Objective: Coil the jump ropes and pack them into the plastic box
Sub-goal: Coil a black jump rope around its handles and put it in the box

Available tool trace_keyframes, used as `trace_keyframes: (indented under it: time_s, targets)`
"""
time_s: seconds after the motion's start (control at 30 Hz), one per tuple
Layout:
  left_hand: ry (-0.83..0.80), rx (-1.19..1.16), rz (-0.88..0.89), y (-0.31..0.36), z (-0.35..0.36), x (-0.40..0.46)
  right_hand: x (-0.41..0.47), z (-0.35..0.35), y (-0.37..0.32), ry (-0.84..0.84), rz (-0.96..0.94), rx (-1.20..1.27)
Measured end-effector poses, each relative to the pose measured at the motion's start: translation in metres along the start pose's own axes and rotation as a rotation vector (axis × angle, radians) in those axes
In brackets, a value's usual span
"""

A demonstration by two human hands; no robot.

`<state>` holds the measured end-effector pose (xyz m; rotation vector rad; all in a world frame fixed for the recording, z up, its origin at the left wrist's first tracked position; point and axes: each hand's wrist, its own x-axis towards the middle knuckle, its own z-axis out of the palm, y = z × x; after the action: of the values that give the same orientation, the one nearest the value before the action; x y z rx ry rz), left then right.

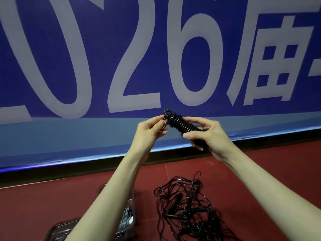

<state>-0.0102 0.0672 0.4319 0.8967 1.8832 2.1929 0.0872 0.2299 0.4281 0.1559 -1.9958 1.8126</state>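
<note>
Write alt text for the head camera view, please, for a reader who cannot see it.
Two hands, left and right, hold up a tightly coiled black jump rope before a blue banner. Below, on the red floor, lie a tangle of black ropes and a clear plastic box.

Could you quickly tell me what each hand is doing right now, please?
Left hand: pinches the end of the coiled rope.
Right hand: grips the coiled rope.

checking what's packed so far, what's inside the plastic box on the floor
The plastic box shows some grey-and-white items against its right wall; what they are is unclear. The left forearm covers most of the inside, so the rest cannot be seen.
</note>
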Motion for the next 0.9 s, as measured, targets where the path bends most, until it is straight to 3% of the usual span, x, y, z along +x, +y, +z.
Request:
trace_keyframes:
  time_s: [0.17, 0.5, 0.73, 0.9]
  targets:
    - [-0.109, -0.055, -0.040, 0.009, -0.007, -0.001, 0.000, -0.001, 0.004, 0.036, -0.024, -0.205]
    - [0.110, 0.581, -0.083, -0.005, 0.000, -0.001, -0.005, 0.000, 0.019, -0.006, -0.203, -1.106]
    - [0.125, 0.371, -0.160, -0.002, 0.002, -0.003, 0.000, -0.005, 0.027, -0.103, -0.161, -1.021]
    - [-0.035, 0.197, -0.129, 0.005, -0.001, -0.005, 0.003, -0.010, 0.026, -0.098, -0.157, -0.871]
